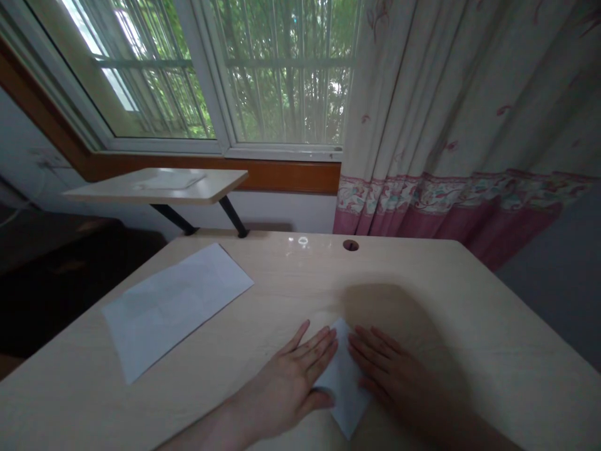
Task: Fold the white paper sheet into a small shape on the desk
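A small piece of folded white paper [346, 391], roughly diamond-shaped with one point away from me and one toward me, lies on the desk. My left hand [300, 376] rests flat on its left side, fingers stretched out and thumb at its lower left part. On the paper's right edge lies my right hand [389, 369], palm down with fingers extended. Both hands touch the paper, and neither grips it. Parts of its left and right edges are hidden under the fingers.
A larger sheet of white paper [178, 310] lies on the left of the wooden desk [282, 288]. Behind it, a raised shelf [216, 186] stands on dark legs. A round cable hole [350, 245] sits near the back edge. Beyond are a window and a curtain [422, 125].
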`<state>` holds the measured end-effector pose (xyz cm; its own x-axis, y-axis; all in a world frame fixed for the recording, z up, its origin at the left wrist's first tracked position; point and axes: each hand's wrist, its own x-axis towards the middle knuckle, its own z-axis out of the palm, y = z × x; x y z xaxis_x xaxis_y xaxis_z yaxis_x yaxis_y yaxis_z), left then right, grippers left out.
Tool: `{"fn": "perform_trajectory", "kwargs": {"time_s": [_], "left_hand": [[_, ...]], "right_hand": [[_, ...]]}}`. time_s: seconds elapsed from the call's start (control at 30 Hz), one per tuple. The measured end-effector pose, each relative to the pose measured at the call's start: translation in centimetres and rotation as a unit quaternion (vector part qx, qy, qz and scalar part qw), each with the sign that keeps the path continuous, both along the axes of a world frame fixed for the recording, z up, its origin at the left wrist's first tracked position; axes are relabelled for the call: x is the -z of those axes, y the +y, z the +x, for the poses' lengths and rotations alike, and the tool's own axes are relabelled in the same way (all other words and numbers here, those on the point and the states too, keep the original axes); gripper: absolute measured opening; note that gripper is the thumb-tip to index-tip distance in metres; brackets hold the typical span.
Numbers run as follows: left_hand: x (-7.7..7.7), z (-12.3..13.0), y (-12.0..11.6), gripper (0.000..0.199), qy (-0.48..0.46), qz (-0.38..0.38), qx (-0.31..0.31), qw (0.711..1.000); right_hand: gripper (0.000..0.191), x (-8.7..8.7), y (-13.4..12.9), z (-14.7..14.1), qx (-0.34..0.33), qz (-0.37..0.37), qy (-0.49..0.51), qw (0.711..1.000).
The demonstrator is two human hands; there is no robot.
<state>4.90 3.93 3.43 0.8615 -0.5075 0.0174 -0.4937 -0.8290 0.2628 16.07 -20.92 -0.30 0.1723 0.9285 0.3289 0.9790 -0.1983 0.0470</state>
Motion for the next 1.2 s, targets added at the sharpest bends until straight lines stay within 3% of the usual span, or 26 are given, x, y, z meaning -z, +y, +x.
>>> {"fn": "perform_trajectory", "kwargs": {"time_s": [0.17, 0.47, 0.9, 1.2], "left_hand": [[-0.1, 0.4, 0.7, 0.085, 0.015, -0.011, 0.02, 1.0], [0.4, 0.5, 0.6, 0.075, -0.018, -0.033, 0.013, 0.999], [-0.3, 0.7, 0.6, 0.072, 0.019, -0.077, 0.006, 0.997], [-0.2, 0.9, 0.5, 0.048, -0.035, -0.06, 0.0, 0.998]], "right_hand": [[0.045, 0.1, -0.3, -0.1, -0.012, 0.004, 0.041, 0.999], [0.071, -1.9, -0.6, 0.4, -0.035, -0.067, 0.187, 0.979], [0.057, -1.7, -0.5, 0.5, -0.031, -0.05, 0.166, 0.984], [0.062, -2.6, -0.5, 0.5, -0.042, -0.058, 0.194, 0.978]]}}
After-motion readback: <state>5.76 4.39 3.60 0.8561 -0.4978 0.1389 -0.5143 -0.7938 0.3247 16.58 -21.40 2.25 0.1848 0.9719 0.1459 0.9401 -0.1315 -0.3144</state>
